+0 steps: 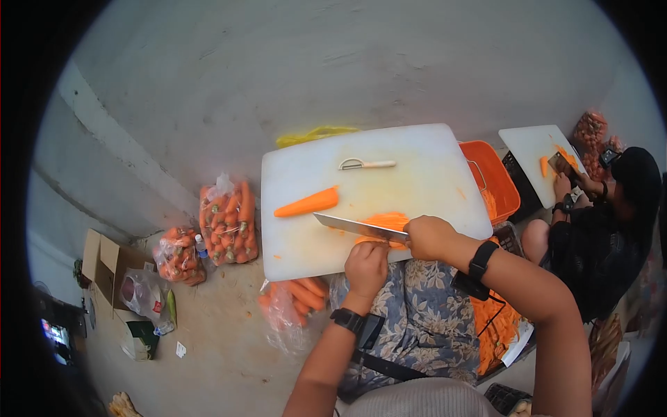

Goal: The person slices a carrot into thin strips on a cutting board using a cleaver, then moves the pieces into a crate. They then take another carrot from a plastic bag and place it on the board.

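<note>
My right hand (432, 238) is wrapped round the handle of a kitchen knife, its broad blade (347, 225) pointing left over the white cutting board (292, 243). Beside the blade, my left hand (367, 267) has its fingers bunched on a carrot piece (374, 240) near the board's front edge. The fingertips are partly hidden, close to the steel. Behind the knife lies a heap of cut carrot (389, 220). A peeled carrot (307, 202) with its thick end cut off rests to the left. Farther back is a peeler (368, 165) with a pale handle.
Bags of carrots (229, 222) stand on the floor at left, near a cardboard box (104, 267). An orange basket (497, 177) sits against the board's right side. Shredded carrot (497, 333) lies below it. At right, another person (604, 222) cuts carrot on a second board (531, 149).
</note>
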